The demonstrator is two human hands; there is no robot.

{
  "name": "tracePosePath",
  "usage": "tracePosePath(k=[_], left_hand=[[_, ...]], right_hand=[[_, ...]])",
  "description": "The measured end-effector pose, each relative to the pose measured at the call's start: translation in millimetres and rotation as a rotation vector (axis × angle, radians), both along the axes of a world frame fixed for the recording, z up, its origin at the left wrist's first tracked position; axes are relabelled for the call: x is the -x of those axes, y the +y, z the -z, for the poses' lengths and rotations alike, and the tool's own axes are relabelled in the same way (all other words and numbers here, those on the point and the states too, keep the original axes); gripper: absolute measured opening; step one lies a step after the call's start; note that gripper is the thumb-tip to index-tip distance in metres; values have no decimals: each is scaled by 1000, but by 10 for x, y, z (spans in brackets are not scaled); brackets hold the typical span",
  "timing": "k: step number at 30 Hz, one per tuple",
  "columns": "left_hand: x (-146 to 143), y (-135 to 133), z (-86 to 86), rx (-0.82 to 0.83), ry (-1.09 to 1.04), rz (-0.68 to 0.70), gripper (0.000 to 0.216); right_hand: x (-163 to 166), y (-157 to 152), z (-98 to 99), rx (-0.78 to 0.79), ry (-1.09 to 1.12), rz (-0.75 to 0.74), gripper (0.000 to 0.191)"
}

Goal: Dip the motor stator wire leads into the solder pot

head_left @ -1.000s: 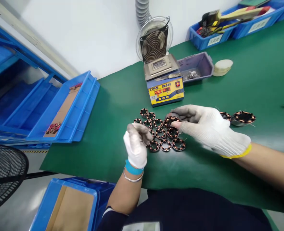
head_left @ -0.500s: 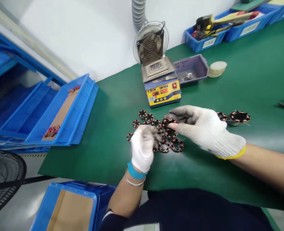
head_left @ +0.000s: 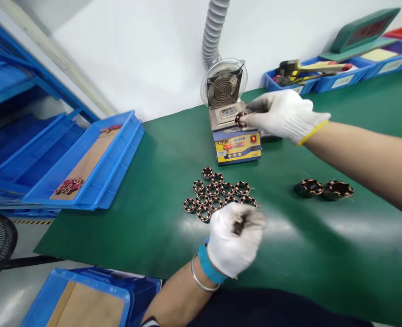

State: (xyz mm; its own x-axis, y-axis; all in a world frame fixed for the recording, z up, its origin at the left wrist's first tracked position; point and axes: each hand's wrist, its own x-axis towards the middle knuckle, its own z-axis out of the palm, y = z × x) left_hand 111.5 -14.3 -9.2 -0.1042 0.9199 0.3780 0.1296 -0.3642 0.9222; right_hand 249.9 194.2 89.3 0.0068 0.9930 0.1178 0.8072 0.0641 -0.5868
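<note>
My right hand (head_left: 284,113), in a white glove with a yellow cuff, pinches a small ring-shaped motor stator (head_left: 241,119) with copper windings. It is over the right side of the metal top of a solder pot (head_left: 238,152) marked CMN. My left hand (head_left: 233,236), gloved and blurred, is curled closed just in front of a cluster of stators (head_left: 215,203) on the green table. What its fingers hold, if anything, is hidden. Off to the right, under my right forearm, two larger stators (head_left: 337,189) stand side by side.
Behind the solder pot are a round fan hood (head_left: 224,88) and a grey duct (head_left: 215,32). Blue bins (head_left: 344,81) with tools line the back right. A blue crate (head_left: 119,168) with cardboard and parts is on the left. Another blue crate (head_left: 128,295) is below the table edge.
My right hand has lifted a stator from the cluster and carried it up to the solder pot. My left hand has drawn back from the stators, toward me and to the right. The view has shifted.
</note>
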Motion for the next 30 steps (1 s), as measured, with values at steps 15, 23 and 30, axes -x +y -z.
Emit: tracePosePath(k=[15, 23, 30], left_hand=[[36, 78, -65, -153, 382, 57, 14], [37, 81, -69, -237, 338, 19, 15], [-13, 97, 41, -22, 193, -20, 22]], right_hand=[[458, 891, -182, -131, -511, -156, 59], [486, 875, -145, -128, -529, -206, 65], [465, 761, -307, -161, -428, -138, 67]])
